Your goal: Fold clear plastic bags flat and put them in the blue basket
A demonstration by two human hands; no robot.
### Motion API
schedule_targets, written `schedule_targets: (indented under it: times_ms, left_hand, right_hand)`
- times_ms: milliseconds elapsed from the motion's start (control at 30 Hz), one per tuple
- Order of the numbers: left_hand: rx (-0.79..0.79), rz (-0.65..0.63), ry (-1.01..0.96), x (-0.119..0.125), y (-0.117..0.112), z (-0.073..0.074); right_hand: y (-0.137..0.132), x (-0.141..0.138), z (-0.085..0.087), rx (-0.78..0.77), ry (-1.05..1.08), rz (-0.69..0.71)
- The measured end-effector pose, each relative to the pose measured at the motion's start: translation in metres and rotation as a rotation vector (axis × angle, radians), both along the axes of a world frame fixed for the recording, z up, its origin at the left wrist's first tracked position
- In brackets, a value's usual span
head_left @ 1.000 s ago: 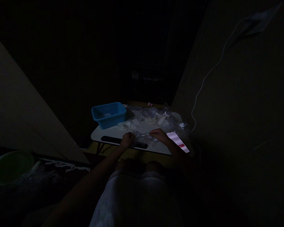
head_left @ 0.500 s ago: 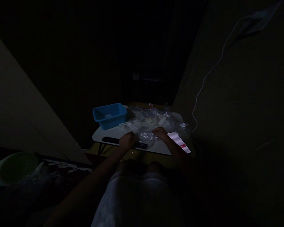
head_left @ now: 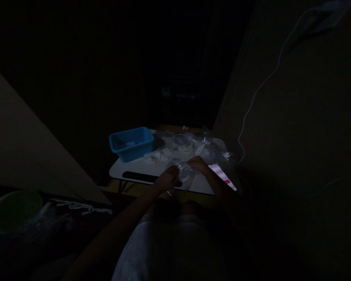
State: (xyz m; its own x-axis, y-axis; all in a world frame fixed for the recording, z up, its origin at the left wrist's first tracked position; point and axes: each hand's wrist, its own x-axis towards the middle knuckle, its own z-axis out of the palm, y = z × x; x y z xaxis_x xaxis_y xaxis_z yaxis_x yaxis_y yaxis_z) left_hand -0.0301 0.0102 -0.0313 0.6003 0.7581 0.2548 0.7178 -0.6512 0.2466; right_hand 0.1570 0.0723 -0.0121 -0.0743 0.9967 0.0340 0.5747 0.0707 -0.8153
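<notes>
Over the front of a small white table (head_left: pixel 117 170), a clear plastic bag (head_left: pixel 185 173) is stretched between my two hands. My left hand (head_left: pixel 169 178) is closed on its left side, and a thin pale strip shows just below that hand. With fingers pinched, my right hand (head_left: pixel 197 163) grips the bag's upper right edge. Beyond them lie small clear packets (head_left: pixel 158 156) with whitish contents and a heap of crumpled clear plastic (head_left: pixel 190 141). A lit phone (head_left: pixel 222 175) rests beside my right forearm. Darkness hides finger details.
A blue plastic basin (head_left: pixel 133 145) stands at the table's left end. A dark slot (head_left: pixel 140 177) runs along the front edge. On the floor at left is a green basket (head_left: pixel 16 210) near loose plastic. A white cable (head_left: pixel 253 97) hangs along the right wall.
My left hand has moved right, closer to my right hand, and the bag between them is less spread. My right hand stays nearly in place. The view has shifted slightly.
</notes>
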Motion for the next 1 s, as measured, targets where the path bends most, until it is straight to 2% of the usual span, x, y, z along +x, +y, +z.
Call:
schedule_targets:
  times_ms: [133, 233, 333, 400, 467, 533, 600, 700, 867, 1000]
  left_hand:
    - [0.007, 0.03, 0.087, -0.003, -0.007, 0.0]
    - [0.008, 0.082, 0.158, -0.001, -0.011, 0.0]
    - [0.012, 0.127, 0.189, 0.002, -0.012, -0.002]
    - [0.025, 0.148, 0.199, 0.003, -0.013, -0.004]
    - [0.048, 0.162, 0.2, 0.003, -0.014, -0.005]
    - [0.065, 0.166, 0.2, 0.004, -0.014, -0.006]
    - [0.068, 0.164, 0.201, 0.004, -0.014, -0.006]
    - [0.068, 0.16, 0.203, 0.004, -0.015, -0.005]
    - [0.057, 0.156, 0.205, 0.004, -0.016, -0.003]
    - [0.043, 0.158, 0.207, 0.005, -0.017, -0.001]
  right_hand:
    - [0.004, -0.002, 0.009, 0.102, -0.061, -0.058]
    - [-0.004, -0.002, 0.017, 0.207, -0.125, -0.123]
    - [-0.024, 0.001, 0.02, 0.364, -0.372, -0.143]
    - [-0.04, 0.006, 0.019, 0.397, -0.54, -0.068]
    - [-0.055, 0.01, 0.017, 0.374, -0.656, 0.078]
    - [-0.066, 0.012, 0.014, 0.373, -0.748, 0.196]
    - [-0.072, 0.011, 0.013, 0.39, -0.804, 0.256]
    - [-0.069, 0.002, 0.011, 0.377, -0.847, 0.26]
    - [-0.047, -0.016, 0.009, 0.316, -0.89, 0.187]
    - [-0.032, -0.017, 0.01, 0.276, -0.898, 0.122]
